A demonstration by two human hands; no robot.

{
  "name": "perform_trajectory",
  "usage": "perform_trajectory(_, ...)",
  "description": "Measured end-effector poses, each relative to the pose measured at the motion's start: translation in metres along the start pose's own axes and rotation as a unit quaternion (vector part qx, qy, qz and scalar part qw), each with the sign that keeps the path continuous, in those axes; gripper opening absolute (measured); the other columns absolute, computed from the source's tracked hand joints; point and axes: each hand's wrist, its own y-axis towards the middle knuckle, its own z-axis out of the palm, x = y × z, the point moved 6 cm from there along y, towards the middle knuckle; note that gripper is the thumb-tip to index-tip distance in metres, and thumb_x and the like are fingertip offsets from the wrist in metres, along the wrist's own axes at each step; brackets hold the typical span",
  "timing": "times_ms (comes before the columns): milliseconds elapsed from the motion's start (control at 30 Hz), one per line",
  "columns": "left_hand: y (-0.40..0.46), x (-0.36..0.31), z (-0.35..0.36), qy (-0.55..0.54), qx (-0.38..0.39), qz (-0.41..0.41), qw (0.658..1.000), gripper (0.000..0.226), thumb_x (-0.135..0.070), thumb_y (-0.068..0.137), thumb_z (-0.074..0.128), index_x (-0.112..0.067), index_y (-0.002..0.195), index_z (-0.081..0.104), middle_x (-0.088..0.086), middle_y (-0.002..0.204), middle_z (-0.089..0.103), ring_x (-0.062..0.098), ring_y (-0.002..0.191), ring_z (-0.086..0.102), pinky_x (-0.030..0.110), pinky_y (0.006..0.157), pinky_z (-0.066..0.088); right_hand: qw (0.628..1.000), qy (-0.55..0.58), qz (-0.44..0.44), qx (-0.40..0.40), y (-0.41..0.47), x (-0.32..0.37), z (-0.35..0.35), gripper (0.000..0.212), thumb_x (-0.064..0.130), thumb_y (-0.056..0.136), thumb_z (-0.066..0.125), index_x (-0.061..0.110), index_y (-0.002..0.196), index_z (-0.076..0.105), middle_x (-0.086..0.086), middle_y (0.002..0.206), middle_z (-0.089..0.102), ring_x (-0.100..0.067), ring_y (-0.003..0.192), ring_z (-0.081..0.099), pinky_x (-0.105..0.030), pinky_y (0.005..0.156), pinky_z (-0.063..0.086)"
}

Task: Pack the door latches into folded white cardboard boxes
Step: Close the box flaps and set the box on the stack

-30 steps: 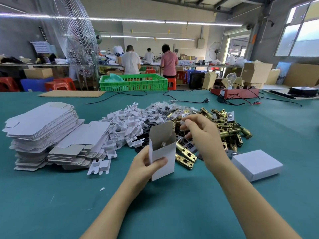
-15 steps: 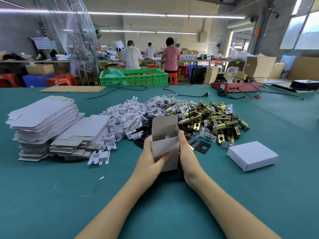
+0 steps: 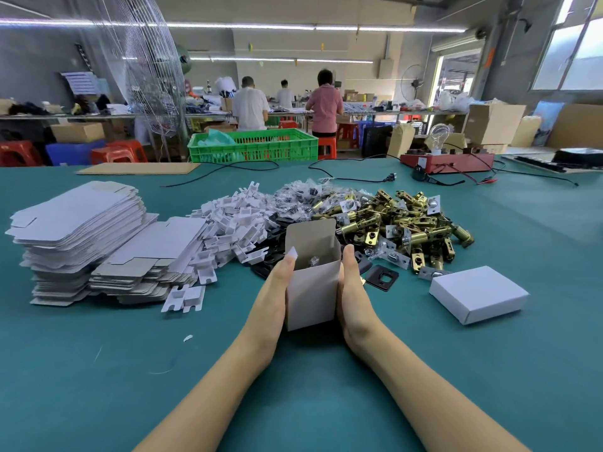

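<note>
An upright white cardboard box (image 3: 311, 295) stands open in front of me, its top flap raised and something small and shiny inside. My left hand (image 3: 274, 295) holds its left side and my right hand (image 3: 354, 298) its right side. Both thumbs lie along the box's upper edges, and the fingers are hidden behind it. Just beyond lies a pile of brass door latches (image 3: 401, 223). A closed white box (image 3: 478, 293) rests on the table to the right.
Stacks of flat box blanks (image 3: 75, 223) sit at the left, with white plastic inserts (image 3: 235, 220), bagged screws (image 3: 303, 197) and black plates (image 3: 381, 277) around the latch pile. A green crate (image 3: 254, 146), a red device (image 3: 447, 161) and cables line the far edge. People work beyond.
My right hand left the latch pile and came onto the box's right side. My left thumb slid from the front of the box to its left edge.
</note>
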Motion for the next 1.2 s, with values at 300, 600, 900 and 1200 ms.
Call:
perform_trajectory(300,0.007,-0.002,-0.009,-0.004,-0.018,-0.017,1.000,0.025,-0.052,0.067,0.058,-0.038,0.076,0.076,-0.009,0.071,0.070,0.004,0.055,0.059,0.017,0.048,0.044,1.000,-0.011,0.018,-0.017,-0.007,0.004,0.003,0.073,0.087,0.061,0.039,0.037,0.103,0.072,0.000,0.106,0.073,-0.018,0.104,0.067,-0.045,0.102,0.047)
perform_trajectory(600,0.000,-0.013,-0.002,-0.091,-0.022,0.050,0.994,0.032,-0.036,0.072,0.066,-0.043,0.103,0.066,-0.001,0.107,0.074,0.021,0.088,0.073,0.037,0.066,0.059,1.000,-0.018,-0.007,0.007,-0.011,0.021,0.000,0.028,0.050,0.090,0.048,0.037,0.094,0.073,-0.001,0.101,0.074,-0.014,0.084,0.069,-0.030,0.072,0.053)
perform_trajectory(900,0.003,-0.018,-0.005,-0.070,-0.042,0.072,0.994,0.032,-0.026,0.082,0.055,-0.043,0.104,0.070,-0.002,0.113,0.072,0.018,0.102,0.066,0.045,0.086,0.052,0.989,-0.042,-0.139,-0.012,-0.013,0.046,-0.001,0.032,0.015,0.101,0.042,0.041,0.113,0.057,0.001,0.101,0.066,-0.009,0.086,0.059,-0.025,0.074,0.048)
perform_trajectory(1200,-0.003,-0.027,-0.007,-0.062,-0.077,0.077,0.992,0.036,-0.011,0.093,0.056,-0.039,0.085,0.076,-0.010,0.088,0.074,0.004,0.074,0.064,0.023,0.064,0.047,0.984,-0.048,-0.170,-0.022,-0.018,0.051,0.003,0.034,0.017,0.104,0.039,0.035,0.086,0.061,-0.001,0.093,0.064,-0.016,0.081,0.053,-0.031,0.071,0.042)
